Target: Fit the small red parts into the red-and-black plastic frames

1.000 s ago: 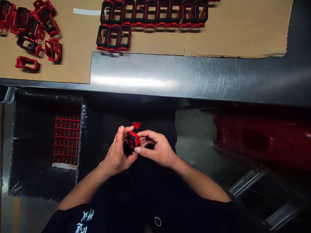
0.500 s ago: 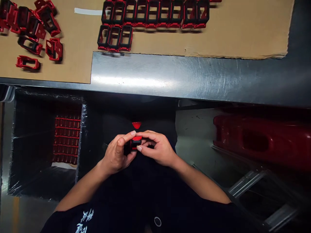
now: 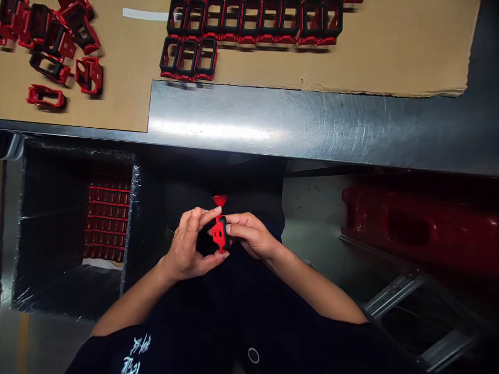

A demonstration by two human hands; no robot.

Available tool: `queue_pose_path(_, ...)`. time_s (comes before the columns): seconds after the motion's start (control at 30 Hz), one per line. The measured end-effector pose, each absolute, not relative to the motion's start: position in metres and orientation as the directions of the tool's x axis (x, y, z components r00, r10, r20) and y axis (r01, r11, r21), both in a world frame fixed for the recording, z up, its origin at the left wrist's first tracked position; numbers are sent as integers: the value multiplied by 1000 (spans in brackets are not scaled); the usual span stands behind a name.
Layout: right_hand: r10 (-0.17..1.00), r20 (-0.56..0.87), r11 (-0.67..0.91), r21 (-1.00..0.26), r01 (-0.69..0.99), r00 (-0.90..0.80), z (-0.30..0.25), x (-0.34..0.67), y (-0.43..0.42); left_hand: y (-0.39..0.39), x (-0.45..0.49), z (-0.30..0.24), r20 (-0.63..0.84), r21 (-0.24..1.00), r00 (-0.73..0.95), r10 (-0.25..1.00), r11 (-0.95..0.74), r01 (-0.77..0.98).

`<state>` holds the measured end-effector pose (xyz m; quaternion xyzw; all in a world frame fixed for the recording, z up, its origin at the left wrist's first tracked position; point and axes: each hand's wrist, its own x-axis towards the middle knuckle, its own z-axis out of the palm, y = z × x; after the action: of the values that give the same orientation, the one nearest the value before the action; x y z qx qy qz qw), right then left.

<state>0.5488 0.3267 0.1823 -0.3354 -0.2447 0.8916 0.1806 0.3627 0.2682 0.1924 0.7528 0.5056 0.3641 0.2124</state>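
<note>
Between my left hand [image 3: 189, 244] and my right hand [image 3: 249, 235], a small red-and-black plastic frame part [image 3: 220, 234] stands on edge. My left thumb and fingertips pinch its near side, and my right fingertips press its other side. Much of the black part is hidden behind the fingers. Just beyond the fingertips, a small red wedge-shaped piece [image 3: 220, 200] lies apart from both hands.
Rows of matching frames [image 3: 249, 26] stand on cardboard [image 3: 370, 67] over a steel table [image 3: 292, 124], with a loose heap [image 3: 58, 44] at left. A black bin of stacked red parts [image 3: 107, 223] stands left; a red crate [image 3: 421, 223] and metal rack [image 3: 413, 311] stand right.
My hands have turned the part, which now stands on edge with a red side showing instead of lying flatter between my fingers. The red wedge-shaped piece has stayed in place.
</note>
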Motion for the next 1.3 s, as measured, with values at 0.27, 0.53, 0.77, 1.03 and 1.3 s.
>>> queue_pose_path(0.27,495,-504,-807,-568,-159,-708,182,546,328,268,362,188,320,725,233,919,-395,564)
queue_pose_path(0.53,447,-530,-832,-543,-116,-720,182,541,327,268,363,188,312,736,185,932,-360,573)
queue_pose_path(0.77,506,-556,-788,-608,-92,-659,176,539,325,268,362,191,290,696,147,946,-314,646)
queue_pose_path(1.03,503,-587,-813,-570,-117,-634,177,541,325,264,363,188,251,702,101,963,-253,665)
queue_pose_path(1.3,591,-598,-780,-596,-192,-542,179,554,336,280,313,200,-23,998,-402,915,-4,-66)
